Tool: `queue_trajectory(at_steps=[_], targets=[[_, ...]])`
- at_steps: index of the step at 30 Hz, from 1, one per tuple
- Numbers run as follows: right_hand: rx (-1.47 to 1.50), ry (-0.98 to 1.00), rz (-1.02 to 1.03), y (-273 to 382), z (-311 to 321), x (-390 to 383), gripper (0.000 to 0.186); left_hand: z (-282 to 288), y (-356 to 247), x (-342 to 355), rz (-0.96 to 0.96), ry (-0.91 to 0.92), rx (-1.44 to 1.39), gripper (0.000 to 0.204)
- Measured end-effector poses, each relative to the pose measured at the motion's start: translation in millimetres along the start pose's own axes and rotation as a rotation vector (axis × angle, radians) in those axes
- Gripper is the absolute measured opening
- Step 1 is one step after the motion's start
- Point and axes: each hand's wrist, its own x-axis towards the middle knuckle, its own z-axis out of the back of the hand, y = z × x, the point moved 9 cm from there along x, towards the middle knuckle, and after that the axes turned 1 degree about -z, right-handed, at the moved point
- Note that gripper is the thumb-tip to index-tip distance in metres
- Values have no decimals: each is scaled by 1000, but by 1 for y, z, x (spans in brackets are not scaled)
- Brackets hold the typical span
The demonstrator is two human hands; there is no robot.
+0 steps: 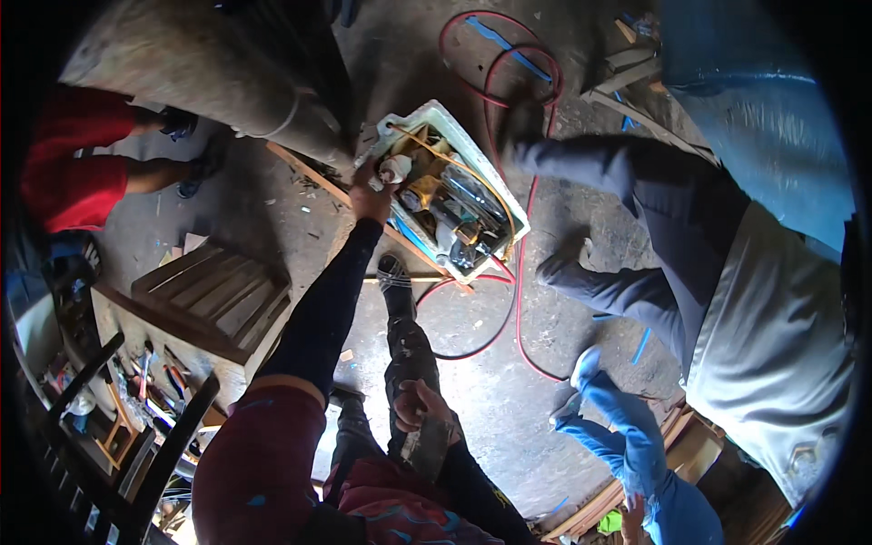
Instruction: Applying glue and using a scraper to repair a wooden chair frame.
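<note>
A white crate (438, 113) full of tools and odds and ends sits on the floor ahead of me, with a yellowish cord (472, 173) across it. My left hand (371, 193) reaches to its left side, the fingers closed around a whitish crumpled bundle (395, 169). Among the contents are a yellow-and-black tool (421, 193) and a clear plastic bottle (468, 189). Close to my body, my right hand (421, 406) is closed, its fingers curled. A grey flat object (427, 450) shows at that hand; its kind cannot be made out.
A red hose (520, 300) loops over the floor around the crate. A slatted wooden piece (213, 295) lies at left, near loose hand tools (168, 377). People in grey trousers (663, 191), blue clothes (636, 436) and red shorts (82, 173) stand around. A blue surface (772, 118) is at far right.
</note>
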Motion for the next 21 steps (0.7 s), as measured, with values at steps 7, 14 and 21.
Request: queue_trajectory(at_steps=[7,14,21], targets=[[7,-85,34,-11,24,-5,41,-80,114,-113,1014,123,-317,67],[-100,-320,-16,-11,37,-17,40,-115,141,-84,562,380,-70,32],[-308,-80,62,-3,18,-11,39,-66,129,-153,769,144,-206,24]])
